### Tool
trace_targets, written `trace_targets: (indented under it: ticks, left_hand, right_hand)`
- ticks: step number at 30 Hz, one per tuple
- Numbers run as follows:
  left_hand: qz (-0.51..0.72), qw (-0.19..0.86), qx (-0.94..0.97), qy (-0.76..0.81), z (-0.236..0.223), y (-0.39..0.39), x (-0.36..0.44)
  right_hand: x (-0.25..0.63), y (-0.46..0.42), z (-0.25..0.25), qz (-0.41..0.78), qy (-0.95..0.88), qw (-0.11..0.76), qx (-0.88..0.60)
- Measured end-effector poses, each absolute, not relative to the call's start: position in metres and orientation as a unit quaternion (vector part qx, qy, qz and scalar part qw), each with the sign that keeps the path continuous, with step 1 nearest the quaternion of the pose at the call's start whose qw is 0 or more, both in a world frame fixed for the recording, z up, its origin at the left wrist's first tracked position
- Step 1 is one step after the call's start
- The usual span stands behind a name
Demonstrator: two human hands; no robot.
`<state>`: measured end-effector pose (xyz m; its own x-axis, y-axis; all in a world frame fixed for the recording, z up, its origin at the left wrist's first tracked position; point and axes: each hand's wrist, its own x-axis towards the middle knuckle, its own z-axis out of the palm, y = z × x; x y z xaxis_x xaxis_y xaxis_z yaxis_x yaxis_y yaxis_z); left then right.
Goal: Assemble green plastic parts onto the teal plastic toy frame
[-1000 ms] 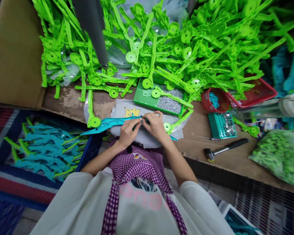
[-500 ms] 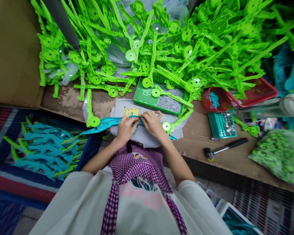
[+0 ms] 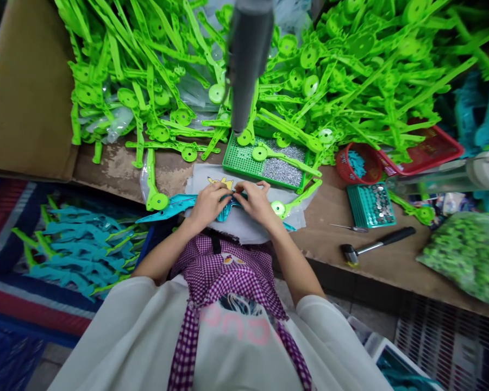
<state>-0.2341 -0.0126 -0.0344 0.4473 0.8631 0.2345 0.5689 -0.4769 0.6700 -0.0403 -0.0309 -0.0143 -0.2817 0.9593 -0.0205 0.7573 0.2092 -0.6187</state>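
Note:
A long blue plastic part (image 3: 178, 205) lies across a pale grey cloth (image 3: 252, 232) at the bench's front edge. Its pointed left end sticks out past the cloth. My left hand (image 3: 208, 205) has its fingers closed on the part near the middle. Beside it, my right hand (image 3: 256, 204) pinches with thumb and fingers at the same spot; any small piece between the fingertips is hidden. Bright green plastic arms with round discs lie close by, one green arm (image 3: 158, 201) left of the hands and another green arm (image 3: 279, 208) right of them.
A dark grey rod-shaped tool (image 3: 248, 65) hangs over the green pile. Behind the cloth is a green basket (image 3: 240, 157) of small metal pieces. Rightward lie a red basket (image 3: 342, 163), a teal tray (image 3: 361, 212), a hammer (image 3: 378, 244) and a bag of green pieces (image 3: 464, 260).
The hanging grey tool has swung from the left to the middle. My hands stay at the blue part with small finger shifts, and a blue piece below them now shows more broadly.

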Motion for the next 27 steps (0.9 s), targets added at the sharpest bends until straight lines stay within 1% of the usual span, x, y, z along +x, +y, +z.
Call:
trace_targets:
  ticks: [2, 4, 8, 15, 17, 23, 27]
  left_hand:
    - [0.255, 0.262, 0.829, 0.422, -0.034, -0.005, -0.231]
    - [0.252, 0.270, 0.834, 0.409, -0.035, 0.000, -0.230]
    - [0.298, 0.267, 0.828, 0.392, -0.041, 0.000, -0.233]
    - [0.353, 0.256, 0.812, 0.387, -0.045, -0.009, -0.236]
    - [0.361, 0.256, 0.811, 0.381, -0.044, -0.010, -0.237]
    - [0.344, 0.254, 0.807, 0.407, -0.044, -0.010, -0.237]
    - [0.332, 0.245, 0.805, 0.426, -0.046, -0.011, -0.235]
  right_hand:
    - [-0.037, -0.034, -0.015, 0.283, -0.746, 0.203, -0.568]
    - [-0.033, -0.037, -0.018, 0.303, -0.735, 0.223, -0.565]
    - [-0.027, -0.042, -0.026, 0.331, -0.719, 0.271, -0.548]
    - [-0.026, -0.042, -0.028, 0.339, -0.720, 0.316, -0.517]
    - [-0.026, -0.041, -0.027, 0.335, -0.721, 0.316, -0.518]
    - [-0.028, -0.041, -0.024, 0.331, -0.723, 0.273, -0.542]
    - [-0.023, -0.050, -0.008, 0.333, -0.715, 0.288, -0.544]
